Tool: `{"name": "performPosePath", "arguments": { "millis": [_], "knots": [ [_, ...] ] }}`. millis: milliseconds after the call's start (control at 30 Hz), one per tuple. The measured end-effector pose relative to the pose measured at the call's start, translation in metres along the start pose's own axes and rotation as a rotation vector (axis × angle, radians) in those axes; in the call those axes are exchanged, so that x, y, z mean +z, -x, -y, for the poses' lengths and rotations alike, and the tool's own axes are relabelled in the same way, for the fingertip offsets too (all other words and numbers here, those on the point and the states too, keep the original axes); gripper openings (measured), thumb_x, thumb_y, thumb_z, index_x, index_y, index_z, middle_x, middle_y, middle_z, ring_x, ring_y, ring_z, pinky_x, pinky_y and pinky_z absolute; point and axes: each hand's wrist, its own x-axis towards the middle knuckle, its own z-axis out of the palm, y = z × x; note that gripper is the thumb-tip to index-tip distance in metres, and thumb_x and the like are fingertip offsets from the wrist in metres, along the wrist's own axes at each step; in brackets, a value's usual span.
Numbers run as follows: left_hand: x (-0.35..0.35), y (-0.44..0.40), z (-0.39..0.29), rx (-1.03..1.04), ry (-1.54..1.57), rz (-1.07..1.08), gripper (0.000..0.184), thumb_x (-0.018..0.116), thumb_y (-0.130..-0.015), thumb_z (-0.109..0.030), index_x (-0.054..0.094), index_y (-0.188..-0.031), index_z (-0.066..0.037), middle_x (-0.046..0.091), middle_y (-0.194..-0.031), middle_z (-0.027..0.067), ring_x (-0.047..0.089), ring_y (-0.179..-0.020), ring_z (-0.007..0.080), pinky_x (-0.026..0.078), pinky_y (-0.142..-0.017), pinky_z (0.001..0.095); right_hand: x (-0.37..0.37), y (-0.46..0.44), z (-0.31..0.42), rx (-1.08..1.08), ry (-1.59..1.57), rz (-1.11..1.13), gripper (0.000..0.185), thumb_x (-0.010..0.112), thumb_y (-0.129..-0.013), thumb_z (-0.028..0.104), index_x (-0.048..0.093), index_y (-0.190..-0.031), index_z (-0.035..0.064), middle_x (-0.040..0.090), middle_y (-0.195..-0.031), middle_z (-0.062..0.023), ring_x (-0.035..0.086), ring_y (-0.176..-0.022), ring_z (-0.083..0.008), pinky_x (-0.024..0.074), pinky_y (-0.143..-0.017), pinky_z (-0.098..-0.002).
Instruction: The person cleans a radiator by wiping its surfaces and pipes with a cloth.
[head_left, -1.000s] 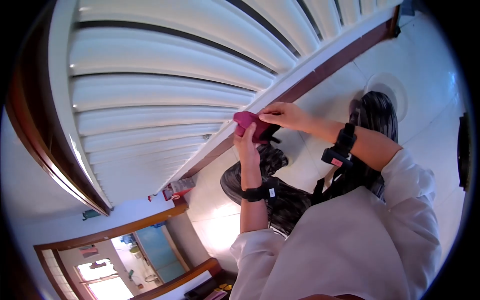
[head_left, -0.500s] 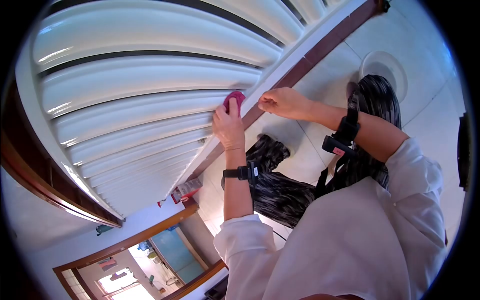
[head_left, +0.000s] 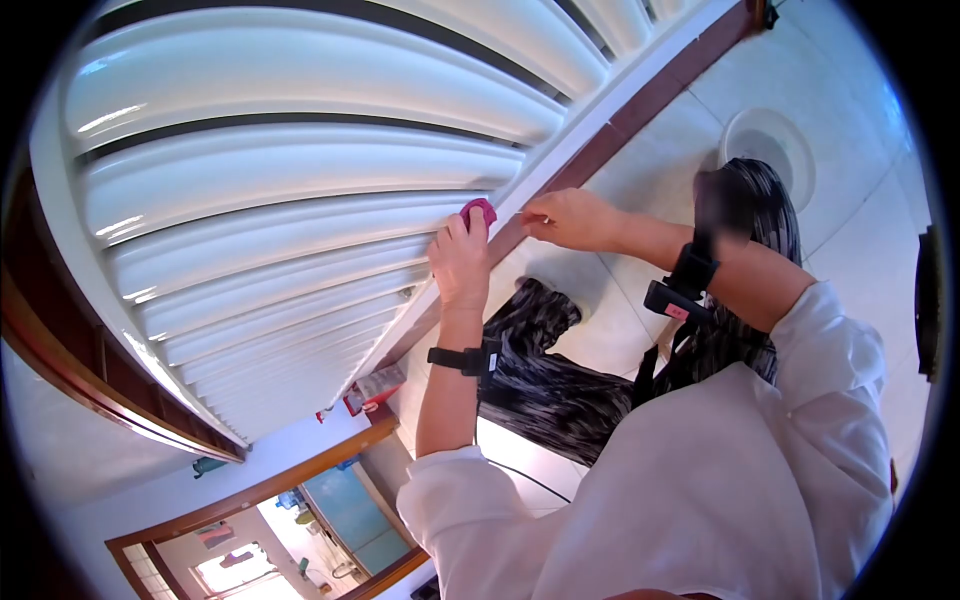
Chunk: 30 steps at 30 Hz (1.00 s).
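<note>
My left hand (head_left: 460,265) is closed on a folded dark pink cloth (head_left: 479,212). It presses the cloth against the white slatted panel (head_left: 320,165), where the slats meet the white side frame (head_left: 555,150). Just across that frame, my right hand (head_left: 572,219) has its fingers curled together. A tiny pale spot shows at those fingers, too small to name. Both forearms wear black straps with small boxes.
Dark red trim (head_left: 625,110) borders the panel beside the tiled floor (head_left: 640,170). A white bucket (head_left: 795,150) stands by my leg. A red and grey box (head_left: 375,388) lies near the panel's far end, close to a wood-framed opening (head_left: 250,495).
My left hand has shifted slightly downward in view with the cloth, toward the frame's edge. My right hand has dropped a little, its fingers still curled.
</note>
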Motion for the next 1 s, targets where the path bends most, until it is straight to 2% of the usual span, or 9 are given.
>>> {"name": "performPosePath", "arguments": {
  "millis": [67,167,367,500,567,700,867,933,1000],
  "knots": [
    [-0.007,-0.004,0.007,0.007,0.041,-0.009,0.025,0.055,-0.079,-0.015,0.055,-0.104,-0.015,0.046,-0.078,0.0042,0.053,-0.067,0.0209,0.043,-0.057,0.0341,0.000,0.000,-0.001,0.007,0.017,0.016,0.028,0.049,-0.083,0.029,0.064,-0.098,0.0100,0.065,-0.094,-0.0139,0.062,-0.088,-0.0330,0.0490,-0.077,-0.0419],
    [-0.022,-0.006,0.013,-0.125,-0.007,-0.045,0.023,0.056,-0.078,-0.015,0.055,-0.101,-0.014,0.046,-0.078,0.0049,0.053,-0.067,0.0218,0.044,-0.057,0.0348,-0.003,0.002,0.002,0.059,0.055,0.082,0.027,0.048,-0.083,0.028,0.064,-0.097,0.0099,0.065,-0.094,-0.0146,0.062,-0.087,-0.0329,0.0492,-0.076,-0.0422],
    [0.011,-0.002,-0.006,-0.074,0.064,-0.037,0.019,0.057,-0.078,-0.013,0.056,-0.097,-0.015,0.046,-0.077,0.0055,0.053,-0.065,0.0242,0.045,-0.054,0.0375,-0.002,0.001,-0.002,-0.017,0.040,0.047,0.027,0.048,-0.084,0.028,0.064,-0.096,0.0093,0.065,-0.093,-0.0149,0.062,-0.086,-0.0341,0.0496,-0.075,-0.0425],
    [-0.019,-0.008,0.007,-0.117,0.077,0.039,0.018,0.058,-0.077,-0.014,0.055,-0.095,-0.013,0.046,-0.077,0.0058,0.054,-0.066,0.0240,0.045,-0.054,0.0376,-0.007,0.004,0.001,0.053,0.073,0.076,0.028,0.047,-0.084,0.028,0.064,-0.097,0.0096,0.065,-0.094,-0.0147,0.062,-0.086,-0.0342,0.0497,-0.075,-0.0428],
    [-0.023,-0.005,0.010,-0.190,0.066,-0.095,0.016,0.058,-0.077,-0.014,0.055,-0.092,-0.013,0.047,-0.077,0.0067,0.054,-0.067,0.0243,0.046,-0.054,0.0374,-0.006,0.004,0.001,0.064,0.061,0.088,0.028,0.047,-0.083,0.027,0.064,-0.097,0.0097,0.065,-0.094,-0.0148,0.062,-0.087,-0.0340,0.0497,-0.075,-0.0430],
    [0.006,-0.007,-0.011,-0.107,0.099,-0.037,0.014,0.058,-0.075,-0.012,0.054,-0.088,-0.013,0.047,-0.078,0.0071,0.054,-0.068,0.0250,0.045,-0.055,0.0375,-0.001,0.002,-0.004,0.009,0.065,0.049,0.027,0.048,-0.083,0.026,0.064,-0.098,0.0107,0.065,-0.094,-0.0143,0.062,-0.088,-0.0332,0.0498,-0.075,-0.0429],
    [-0.014,-0.007,0.000,-0.165,0.113,0.012,0.016,0.058,-0.075,-0.012,0.055,-0.091,-0.014,0.047,-0.077,0.0069,0.054,-0.068,0.0255,0.045,-0.057,0.0395,-0.005,0.005,-0.001,0.048,0.080,0.069,0.026,0.049,-0.082,0.025,0.064,-0.098,0.0112,0.065,-0.095,-0.0135,0.062,-0.089,-0.0325,0.0497,-0.076,-0.0422],
    [-0.024,-0.006,0.006,-0.253,0.100,-0.082,0.019,0.060,-0.074,-0.012,0.055,-0.091,-0.014,0.048,-0.077,0.0074,0.054,-0.067,0.0257,0.044,-0.055,0.0379,-0.004,0.005,-0.003,0.027,0.086,0.088,0.026,0.049,-0.082,0.025,0.064,-0.098,0.0118,0.065,-0.095,-0.0129,0.062,-0.089,-0.0322,0.0497,-0.076,-0.0421],
    [-0.009,-0.005,0.003,-0.196,0.107,-0.059,0.020,0.062,-0.073,-0.012,0.057,-0.092,-0.015,0.047,-0.074,0.0085,0.055,-0.066,0.0261,0.045,-0.054,0.0362,0.004,0.002,-0.008,0.013,0.080,0.074,0.025,0.049,-0.081,0.026,0.064,-0.097,0.0119,0.065,-0.094,-0.0127,0.062,-0.089,-0.0320,0.0496,-0.076,-0.0420]
  ]
}}
